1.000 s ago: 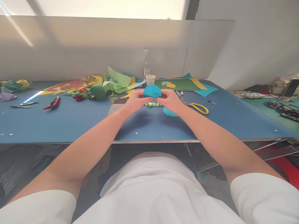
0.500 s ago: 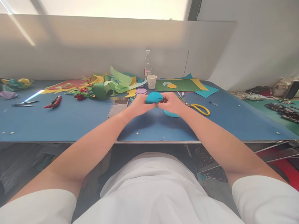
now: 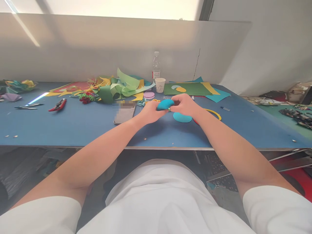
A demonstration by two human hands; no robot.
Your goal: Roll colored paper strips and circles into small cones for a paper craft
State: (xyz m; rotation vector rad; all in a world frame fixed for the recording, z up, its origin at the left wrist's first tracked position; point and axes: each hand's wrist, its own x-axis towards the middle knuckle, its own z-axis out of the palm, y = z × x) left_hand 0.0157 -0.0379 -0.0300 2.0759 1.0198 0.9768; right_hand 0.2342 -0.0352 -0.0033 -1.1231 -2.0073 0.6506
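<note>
Both my hands meet over the middle of the blue table (image 3: 73,126). My left hand (image 3: 151,112) and my right hand (image 3: 185,104) together pinch a curved teal paper piece (image 3: 165,104), bent over between the fingers. A flat teal paper circle (image 3: 182,117) lies on the table just below my right hand. Yellow-handled scissors (image 3: 214,112) lie right behind my right wrist, partly hidden. A phone (image 3: 124,113) lies face up left of my left hand.
A heap of green, yellow and red paper scraps (image 3: 117,88) fills the back middle. A paper cup (image 3: 160,85) and water bottle (image 3: 156,66) stand behind. Green and yellow sheets (image 3: 190,88) lie back right. Red cutters (image 3: 57,105) and a dark tool (image 3: 28,106) lie left.
The teal piece went from an upright dome to a lower, folded-over shape between my fingers. Both hands dropped slightly toward the table, and the green curl that lay under them is now hidden.
</note>
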